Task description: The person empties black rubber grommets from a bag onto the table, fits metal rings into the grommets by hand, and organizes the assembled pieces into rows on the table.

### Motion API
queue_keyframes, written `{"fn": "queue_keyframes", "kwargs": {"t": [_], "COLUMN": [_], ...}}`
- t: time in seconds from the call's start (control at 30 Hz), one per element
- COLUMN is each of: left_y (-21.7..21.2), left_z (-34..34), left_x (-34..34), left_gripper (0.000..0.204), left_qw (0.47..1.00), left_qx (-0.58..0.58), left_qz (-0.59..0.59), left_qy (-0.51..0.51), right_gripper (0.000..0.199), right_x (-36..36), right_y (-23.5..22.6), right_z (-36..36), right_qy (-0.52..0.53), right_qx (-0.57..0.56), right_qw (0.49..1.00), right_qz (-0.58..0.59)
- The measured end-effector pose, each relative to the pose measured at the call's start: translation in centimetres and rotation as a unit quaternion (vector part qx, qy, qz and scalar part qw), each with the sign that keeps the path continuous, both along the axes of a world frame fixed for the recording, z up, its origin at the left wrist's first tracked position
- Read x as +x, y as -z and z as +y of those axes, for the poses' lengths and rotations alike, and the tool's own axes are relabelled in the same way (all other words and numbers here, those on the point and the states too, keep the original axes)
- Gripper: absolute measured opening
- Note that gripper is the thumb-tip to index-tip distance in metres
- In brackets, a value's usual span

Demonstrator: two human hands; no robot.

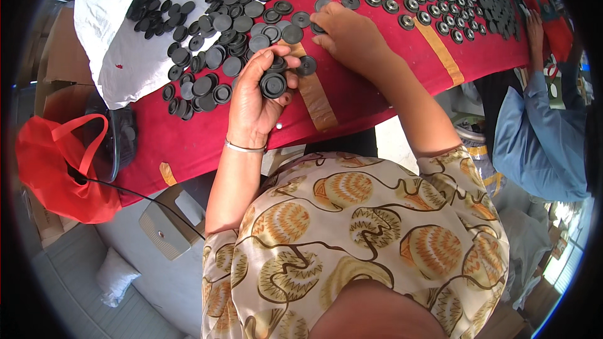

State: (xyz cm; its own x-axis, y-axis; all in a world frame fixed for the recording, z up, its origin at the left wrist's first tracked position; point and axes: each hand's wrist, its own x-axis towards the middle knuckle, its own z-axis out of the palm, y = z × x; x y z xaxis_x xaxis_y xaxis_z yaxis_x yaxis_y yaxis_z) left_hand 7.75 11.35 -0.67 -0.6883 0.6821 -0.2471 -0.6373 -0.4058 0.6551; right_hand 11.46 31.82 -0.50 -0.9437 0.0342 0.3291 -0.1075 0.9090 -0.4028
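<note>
Left hand raised just above the red cloth-covered surface, fingers curled closed around a short stack of round black rubber caps, thumb pressed at the stack's right edge. Stack axis roughly upright, tilted a little toward the far side, flat faces turned toward the camera.

Right hand farther out and to the right, palm down, fingertips lowered onto loose black rubber discs lying flat on the surface; grip there not clear, nothing plainly pinched, fingers only slightly bent. 1 single black disc flat on the cloth between the 2 hands, just right of the held stack and just near of the right hand's thumb.

Key relation: loose discs lie far and slightly right of the stack, directly under the right hand, so right hand nearer to them; left hand nearer to the single disc.

Left of both hands, a heap of more black caps on a white sheet. At far right, rows of ringed black caps set out in order. Tan tape strip across the cloth below the hands. Another person's blue sleeve at the right edge.
</note>
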Motion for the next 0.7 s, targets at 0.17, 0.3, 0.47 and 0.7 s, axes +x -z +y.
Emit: {"fn": "queue_keyframes", "kwargs": {"t": [0.17,0.3,0.47,0.7], "left_y": [-0.6,-0.9,-1.3,-7.3], "left_z": [0.4,1.0,-0.4,-15.7], "left_x": [0.7,1.0,0.0,-4.2], "left_gripper": [0.028,0.029,0.026,0.025], "left_qw": [0.999,0.999,0.999,0.87], "left_qx": [-0.034,-0.034,-0.016,-0.151], "left_qz": [-0.014,-0.037,-0.038,0.283], "left_qy": [0.002,0.013,0.014,-0.375], "right_gripper": [0.029,0.026,0.025,0.037], "right_x": [0.8,1.7,0.3,-2.9], "right_y": [0.4,-2.4,-3.3,-0.4], "right_z": [0.2,-1.5,-1.3,-1.0], "right_qy": [0.029,-0.035,-0.186,-0.091], "right_qx": [-0.008,-0.185,-0.204,0.0], "right_qw": [0.999,0.982,0.958,0.994], "right_qz": [-0.023,0.002,0.074,0.063]}}
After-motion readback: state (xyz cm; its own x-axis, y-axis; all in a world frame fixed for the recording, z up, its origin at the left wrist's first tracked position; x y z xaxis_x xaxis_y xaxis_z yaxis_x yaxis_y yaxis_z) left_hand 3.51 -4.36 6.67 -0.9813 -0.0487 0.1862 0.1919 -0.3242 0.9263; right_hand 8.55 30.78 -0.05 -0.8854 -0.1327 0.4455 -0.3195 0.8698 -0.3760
